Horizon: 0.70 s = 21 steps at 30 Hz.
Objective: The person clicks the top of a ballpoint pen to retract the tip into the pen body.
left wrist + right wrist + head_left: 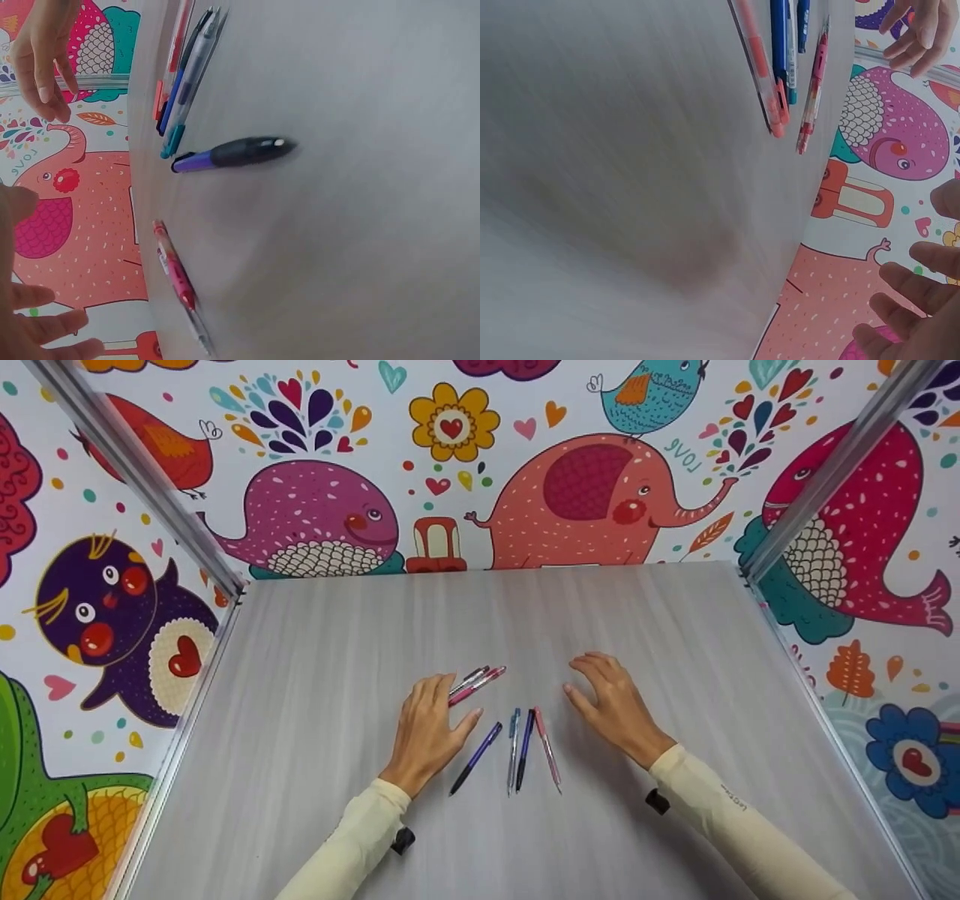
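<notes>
My left hand [429, 727] hovers with loose, spread fingers beside two pens, a pink pen [478, 685] and a dark-and-clear pen [465, 682]. It hides their lower ends in the head view. Right of its thumb lies a purple-blue pen [476, 757] with a black grip, slanted on the table. Farther right, three pens lie roughly side by side: a clear pen with a teal end [513, 754], a dark blue pen [526, 750] and a coral-pink pen [547, 750]. My right hand [616, 709], fingers apart and slightly bent, is held right of them, holding nothing.
The grey wood-grain table [337, 637] is edged by metal rails [180, 761] at the sides. Walls printed with cartoon animals, such as an elephant [517, 525] and a purple whale [315, 510], stand behind and beside it.
</notes>
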Motion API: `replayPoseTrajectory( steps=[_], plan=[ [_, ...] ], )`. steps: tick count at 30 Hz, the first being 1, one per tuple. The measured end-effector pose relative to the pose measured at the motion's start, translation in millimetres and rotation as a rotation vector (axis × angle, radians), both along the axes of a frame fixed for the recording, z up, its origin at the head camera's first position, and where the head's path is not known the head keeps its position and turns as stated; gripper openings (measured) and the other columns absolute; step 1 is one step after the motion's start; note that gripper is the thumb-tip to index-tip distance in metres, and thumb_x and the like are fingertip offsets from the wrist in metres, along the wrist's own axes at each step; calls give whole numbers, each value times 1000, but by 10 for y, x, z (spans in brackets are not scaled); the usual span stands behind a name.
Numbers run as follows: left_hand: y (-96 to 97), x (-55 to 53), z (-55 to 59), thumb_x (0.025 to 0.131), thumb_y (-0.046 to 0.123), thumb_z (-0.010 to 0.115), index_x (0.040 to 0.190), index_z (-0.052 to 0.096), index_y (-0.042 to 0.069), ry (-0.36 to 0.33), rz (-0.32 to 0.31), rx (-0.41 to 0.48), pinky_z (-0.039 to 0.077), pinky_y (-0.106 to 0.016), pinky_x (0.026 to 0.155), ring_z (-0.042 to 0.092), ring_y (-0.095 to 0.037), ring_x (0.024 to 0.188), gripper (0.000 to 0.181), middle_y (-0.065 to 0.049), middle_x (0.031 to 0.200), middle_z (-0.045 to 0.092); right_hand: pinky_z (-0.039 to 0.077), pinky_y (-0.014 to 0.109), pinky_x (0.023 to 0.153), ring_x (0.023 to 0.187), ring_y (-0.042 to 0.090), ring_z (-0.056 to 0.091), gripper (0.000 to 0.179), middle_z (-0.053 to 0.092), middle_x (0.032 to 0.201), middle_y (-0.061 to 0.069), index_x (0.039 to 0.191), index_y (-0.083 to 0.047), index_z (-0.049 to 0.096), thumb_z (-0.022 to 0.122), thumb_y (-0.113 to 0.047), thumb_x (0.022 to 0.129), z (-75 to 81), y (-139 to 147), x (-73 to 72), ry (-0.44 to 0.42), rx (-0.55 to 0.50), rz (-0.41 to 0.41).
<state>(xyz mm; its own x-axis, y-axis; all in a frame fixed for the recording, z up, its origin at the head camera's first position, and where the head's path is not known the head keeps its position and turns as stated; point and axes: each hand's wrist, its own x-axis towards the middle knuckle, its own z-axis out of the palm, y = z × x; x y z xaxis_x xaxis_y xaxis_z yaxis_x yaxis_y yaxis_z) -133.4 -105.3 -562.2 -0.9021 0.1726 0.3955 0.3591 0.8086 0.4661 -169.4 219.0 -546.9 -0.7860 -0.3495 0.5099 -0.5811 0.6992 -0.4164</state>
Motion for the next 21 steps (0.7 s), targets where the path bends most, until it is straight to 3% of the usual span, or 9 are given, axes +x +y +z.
replayPoseTrajectory(
  steps=[12,21],
  plan=[
    [-28,128,-99,97,39,85,144,63,-1,9,5,24,53,-55,109,63,-35,125,65,-18,137,68,54,55,110,128,38,62,36,71,133,18,132,2,73,81,-17,102,-120,-100,80,-47,-19,29],
    [-41,217,-200,95,36,87,138,65,0,33,7,44,56,-54,102,64,-34,122,60,-16,131,70,56,55,105,125,37,64,34,72,129,17,128,2,74,84,-14,99,-254,-195,133,-19,-15,44]
  ],
)
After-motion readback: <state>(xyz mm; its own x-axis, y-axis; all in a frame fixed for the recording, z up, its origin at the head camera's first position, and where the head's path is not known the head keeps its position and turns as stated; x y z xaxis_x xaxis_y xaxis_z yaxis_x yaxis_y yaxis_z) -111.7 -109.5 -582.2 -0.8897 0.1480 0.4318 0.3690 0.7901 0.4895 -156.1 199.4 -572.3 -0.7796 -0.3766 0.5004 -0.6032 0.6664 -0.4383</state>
